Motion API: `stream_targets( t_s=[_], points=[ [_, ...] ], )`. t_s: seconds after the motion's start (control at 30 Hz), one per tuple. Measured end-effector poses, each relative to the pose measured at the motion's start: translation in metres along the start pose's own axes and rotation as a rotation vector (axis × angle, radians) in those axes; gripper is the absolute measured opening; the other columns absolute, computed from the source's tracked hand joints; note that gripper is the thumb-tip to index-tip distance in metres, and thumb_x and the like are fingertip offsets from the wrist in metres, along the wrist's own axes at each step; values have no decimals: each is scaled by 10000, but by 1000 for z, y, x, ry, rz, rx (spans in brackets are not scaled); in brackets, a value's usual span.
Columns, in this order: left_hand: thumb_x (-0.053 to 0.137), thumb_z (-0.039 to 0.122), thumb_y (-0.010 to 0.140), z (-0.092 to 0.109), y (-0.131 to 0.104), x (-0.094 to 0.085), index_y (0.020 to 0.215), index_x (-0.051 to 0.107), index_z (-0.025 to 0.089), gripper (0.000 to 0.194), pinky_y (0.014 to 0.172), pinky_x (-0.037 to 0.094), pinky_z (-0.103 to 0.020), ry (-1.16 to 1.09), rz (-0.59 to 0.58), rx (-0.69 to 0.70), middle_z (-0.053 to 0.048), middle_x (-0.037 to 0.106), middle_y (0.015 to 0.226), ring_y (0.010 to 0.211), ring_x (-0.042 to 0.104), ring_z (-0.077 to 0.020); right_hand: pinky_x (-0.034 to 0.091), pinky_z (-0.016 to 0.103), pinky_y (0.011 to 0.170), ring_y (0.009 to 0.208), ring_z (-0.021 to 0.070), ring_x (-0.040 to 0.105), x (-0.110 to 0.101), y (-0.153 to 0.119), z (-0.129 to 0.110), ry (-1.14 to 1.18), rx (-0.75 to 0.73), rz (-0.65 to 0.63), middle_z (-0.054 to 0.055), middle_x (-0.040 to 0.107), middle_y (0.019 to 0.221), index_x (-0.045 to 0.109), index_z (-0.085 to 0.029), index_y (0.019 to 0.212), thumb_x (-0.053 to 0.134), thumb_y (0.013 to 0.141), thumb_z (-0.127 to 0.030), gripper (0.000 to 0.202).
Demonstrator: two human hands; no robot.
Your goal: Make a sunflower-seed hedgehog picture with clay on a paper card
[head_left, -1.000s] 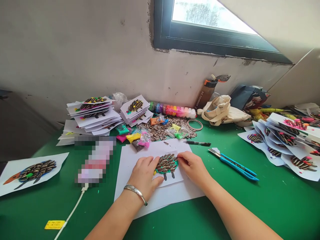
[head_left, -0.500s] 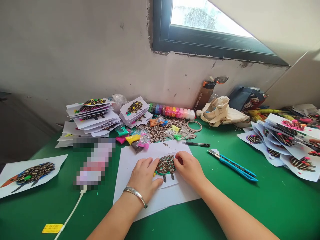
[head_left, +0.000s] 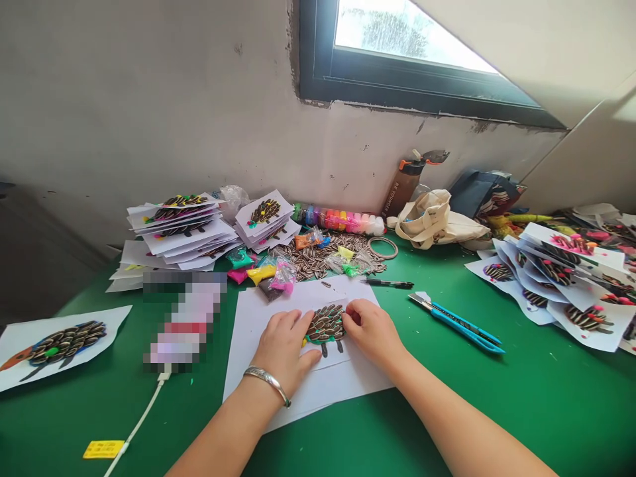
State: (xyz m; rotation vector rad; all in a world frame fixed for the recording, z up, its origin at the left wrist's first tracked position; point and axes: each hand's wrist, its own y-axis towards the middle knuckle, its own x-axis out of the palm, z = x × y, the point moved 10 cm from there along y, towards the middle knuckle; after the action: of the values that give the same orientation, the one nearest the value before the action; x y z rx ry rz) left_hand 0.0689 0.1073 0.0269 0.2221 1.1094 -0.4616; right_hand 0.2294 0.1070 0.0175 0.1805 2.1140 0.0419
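A small white card lies on larger white paper sheets. On it is a seed picture of an animal-like shape, with rows of striped sunflower seeds set in green clay and dark legs below. My left hand, wearing a silver bangle, rests on the card's left side, thumb and fingers apart, covering part of the picture's left end. At the picture's right edge, my right hand has its thumb and index finger pinched together; what is between the fingertips is hidden.
Loose sunflower seeds and clay packets lie behind the paper. A pen and a blue utility knife lie to the right. Card stacks stand at the back left; more cards lie right. A white cable runs along the left.
The whole view has shifted slightly, so things appear a little further left and up. Both hands stay at the card, the right still pinched at the picture's right edge.
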Motion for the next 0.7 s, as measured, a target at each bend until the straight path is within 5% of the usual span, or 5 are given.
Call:
stream_targets(
  t_s=[0.33, 0.5, 0.7],
  points=[
    [601, 302, 727, -1, 1, 1, 1284, 520, 181, 575, 1024, 339, -415, 5, -6, -8, -109, 530, 1267, 1200, 408, -306, 411, 213, 632, 704, 139, 598, -15, 15, 14, 89, -32, -35, 5, 668, 744, 648, -197, 801, 416, 844, -228, 238],
    [586, 320, 732, -1, 1, 1, 1286, 518, 173, 577, 1028, 331, -406, 12, -19, -6, -110, 525, 1270, 1198, 404, -304, 400, 233, 690, 801, 172, 598, -12, 58, -13, -18, -140, -72, 36, 685, 836, 677, -201, 810, 507, 786, -183, 173],
    [579, 327, 735, -1, -1, 1, 1292, 510, 189, 578, 1027, 332, -401, 6, -18, -7, -98, 525, 1271, 1198, 408, -301, 358, 250, 637, 747, 184, 557, 20, 89, -41, -168, -221, -131, 74, 637, 777, 638, -170, 706, 549, 745, -123, 108]
  ],
)
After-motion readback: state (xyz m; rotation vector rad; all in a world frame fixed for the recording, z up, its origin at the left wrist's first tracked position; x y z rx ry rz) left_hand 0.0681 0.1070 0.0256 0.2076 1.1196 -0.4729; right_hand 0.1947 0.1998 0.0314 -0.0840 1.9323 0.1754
